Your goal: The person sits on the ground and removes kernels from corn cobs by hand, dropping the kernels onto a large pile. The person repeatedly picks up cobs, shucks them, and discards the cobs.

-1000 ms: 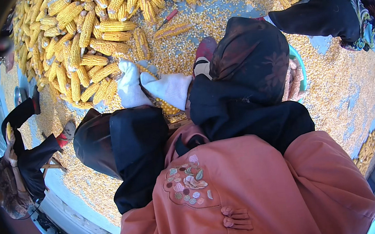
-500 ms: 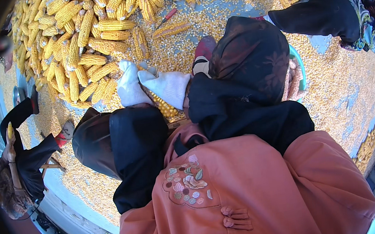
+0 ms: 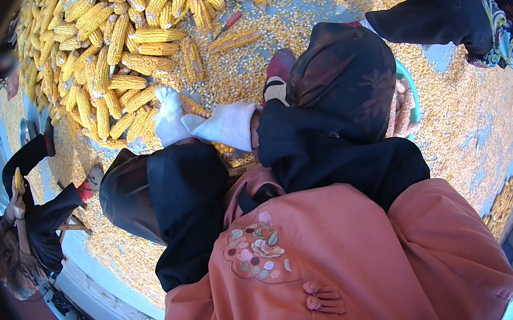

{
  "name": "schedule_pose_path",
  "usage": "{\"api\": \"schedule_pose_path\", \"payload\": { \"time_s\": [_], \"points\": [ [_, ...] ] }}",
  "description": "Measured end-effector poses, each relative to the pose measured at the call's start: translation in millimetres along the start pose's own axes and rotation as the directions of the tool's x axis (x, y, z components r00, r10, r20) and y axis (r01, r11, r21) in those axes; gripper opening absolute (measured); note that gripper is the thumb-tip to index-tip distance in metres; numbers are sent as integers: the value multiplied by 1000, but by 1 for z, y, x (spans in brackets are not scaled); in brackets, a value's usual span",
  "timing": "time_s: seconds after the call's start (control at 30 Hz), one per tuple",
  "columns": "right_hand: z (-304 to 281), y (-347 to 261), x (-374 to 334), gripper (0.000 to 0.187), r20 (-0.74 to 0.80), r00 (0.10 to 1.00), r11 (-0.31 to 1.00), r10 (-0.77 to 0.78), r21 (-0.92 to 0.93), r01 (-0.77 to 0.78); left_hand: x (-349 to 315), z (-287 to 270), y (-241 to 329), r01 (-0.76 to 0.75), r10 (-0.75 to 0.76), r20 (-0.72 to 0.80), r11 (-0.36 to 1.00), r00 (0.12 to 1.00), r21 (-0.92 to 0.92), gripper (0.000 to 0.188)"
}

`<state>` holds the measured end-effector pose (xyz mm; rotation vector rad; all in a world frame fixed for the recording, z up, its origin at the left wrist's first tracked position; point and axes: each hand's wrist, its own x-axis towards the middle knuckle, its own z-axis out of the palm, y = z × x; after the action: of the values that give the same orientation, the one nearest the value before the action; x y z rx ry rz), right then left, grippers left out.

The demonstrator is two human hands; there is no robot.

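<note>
While near heaped cobs (image 3: 107, 45) and a red-handled tool (image 3: 231, 21), left fingers (image 3: 167, 99) and right fingers (image 3: 195, 125) snug around one cob (image 3: 196, 107).

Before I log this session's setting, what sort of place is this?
Probably a sunlit farmyard or courtyard where corn is handled: there's a heap of corn ears, loose kernels spread widely, and a teal basin of what look like bare cobs.

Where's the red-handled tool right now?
In the head view, near the top and just left of centre, the red-handled tool lies on loose corn kernels beside the cob pile, just above a single cob.
</note>
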<state>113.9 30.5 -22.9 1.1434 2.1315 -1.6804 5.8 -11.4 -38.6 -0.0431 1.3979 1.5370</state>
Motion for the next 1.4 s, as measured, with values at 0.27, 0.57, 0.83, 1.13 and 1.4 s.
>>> {"api": "schedule_pose_path", "payload": {
  "time_s": [0.27, 0.57, 0.83, 1.13, 1.4],
  "points": [
    [6, 27, 4, 26, -267, 936, 960, -227, -221, 170, 2, 5, -1, -18, 18, -88, 1000, 996, -3, 48],
    [-2, 12, -5, 31, -120, 886, 886, -448, -193, 422, 8, -4, 5, -34, 7, -110, 971, 994, -238, 46],
    [-6, 1, 0, 43, 92, 993, 892, -74, 452, 25, -4, -12, 3, -110, 152, 253, 979, 956, -174, 47],
    [-20, -5, -38, 49, 317, 946, 700, -67, 690, -182, -34, 18, 19, 100, -63, 264, 987, 962, -129, 40],
    [-5, 0, -11, 39, 45, 999, 956, 25, 292, -37, 4, 2, 4, -72, 66, 31, 911, 997, 406, 33]
  ]
}}
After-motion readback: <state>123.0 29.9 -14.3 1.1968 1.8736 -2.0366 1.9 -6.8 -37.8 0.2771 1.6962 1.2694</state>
